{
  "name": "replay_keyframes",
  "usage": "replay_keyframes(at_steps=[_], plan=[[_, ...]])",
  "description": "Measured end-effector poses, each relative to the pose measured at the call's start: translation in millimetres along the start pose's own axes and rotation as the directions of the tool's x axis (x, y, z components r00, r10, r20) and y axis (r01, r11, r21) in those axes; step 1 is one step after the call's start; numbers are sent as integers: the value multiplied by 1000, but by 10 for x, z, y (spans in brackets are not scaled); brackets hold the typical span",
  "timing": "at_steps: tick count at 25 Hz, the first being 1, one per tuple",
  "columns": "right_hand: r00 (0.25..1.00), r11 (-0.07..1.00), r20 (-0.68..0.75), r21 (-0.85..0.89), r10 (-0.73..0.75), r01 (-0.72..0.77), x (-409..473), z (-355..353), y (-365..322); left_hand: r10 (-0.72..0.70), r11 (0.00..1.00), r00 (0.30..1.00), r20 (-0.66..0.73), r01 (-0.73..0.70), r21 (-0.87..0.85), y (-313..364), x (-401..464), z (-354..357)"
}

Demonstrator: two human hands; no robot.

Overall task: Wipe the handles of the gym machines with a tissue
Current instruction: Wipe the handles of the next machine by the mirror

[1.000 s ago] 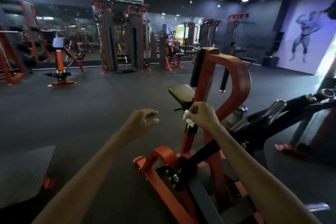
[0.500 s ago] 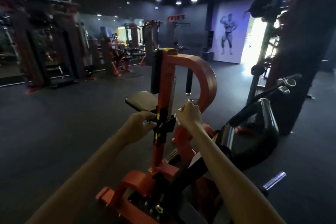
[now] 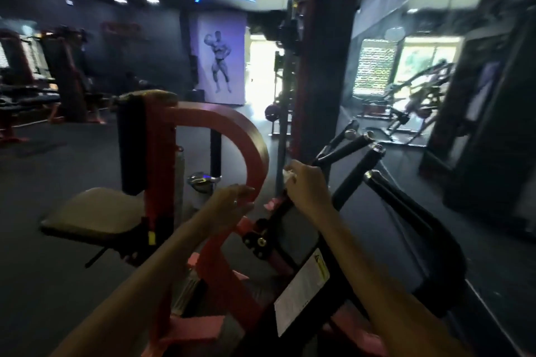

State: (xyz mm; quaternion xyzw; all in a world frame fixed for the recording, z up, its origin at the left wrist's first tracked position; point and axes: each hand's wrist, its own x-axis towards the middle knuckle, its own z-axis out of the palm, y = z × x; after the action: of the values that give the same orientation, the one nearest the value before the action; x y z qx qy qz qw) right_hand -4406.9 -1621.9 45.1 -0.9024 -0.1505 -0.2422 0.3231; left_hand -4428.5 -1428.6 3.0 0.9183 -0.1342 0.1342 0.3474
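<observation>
A red gym machine (image 3: 232, 130) with a curved frame and a padded seat (image 3: 95, 211) stands right in front of me. My right hand (image 3: 307, 185) grips a crumpled white tissue (image 3: 288, 175) and is raised just short of the machine's black handles (image 3: 348, 145), which stick out to the right. My left hand (image 3: 232, 206) hovers beside the curved red frame with loosely curled fingers and holds nothing. The whole frame is motion-blurred.
A tall red and black weight tower (image 3: 313, 66) rises just behind the handles. A mirror wall (image 3: 435, 61) runs along the right. Other red machines (image 3: 58, 81) stand at the far left, and a bodybuilder poster (image 3: 220, 58) hangs beside a bright doorway.
My view has swung to the right. My right hand with the tissue has left the red upright post and moved right towards the black handles. My left hand followed to the curved frame.
</observation>
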Motion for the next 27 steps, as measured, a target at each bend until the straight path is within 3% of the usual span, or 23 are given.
replay_keyframes(at_steps=[4, 7, 12, 15, 17, 23, 27], plan=[[960, 962, -254, -207, 122, -177, -92, -372, 133, 360, 933, 926, 118, -358, -40, 224, 398, 302], [907, 914, -391, -289, 159, -285, -320, -506, 234, 511, 859, 835, 203, -488, -155, 326, 542, 585], [891, 765, -447, -545, 82, -343, -401, -673, 448, 674, 738, 680, 287, -622, -262, 512, 597, 1136], [930, 644, -365, -699, 51, -310, -241, -579, 545, 691, 719, 630, 353, -651, -244, 537, 594, 1405], [945, 577, -328, -768, 18, -278, -194, -512, 612, 750, 655, 580, 317, -720, -231, 470, 548, 1542], [960, 389, -279, -882, 22, -266, -381, -564, 593, 887, 451, 461, -22, -876, -169, 405, 616, 1777], [935, 267, -354, -904, -28, -334, -791, -663, 592, 946, 323, 318, 69, -942, -93, 568, 572, 1806]])
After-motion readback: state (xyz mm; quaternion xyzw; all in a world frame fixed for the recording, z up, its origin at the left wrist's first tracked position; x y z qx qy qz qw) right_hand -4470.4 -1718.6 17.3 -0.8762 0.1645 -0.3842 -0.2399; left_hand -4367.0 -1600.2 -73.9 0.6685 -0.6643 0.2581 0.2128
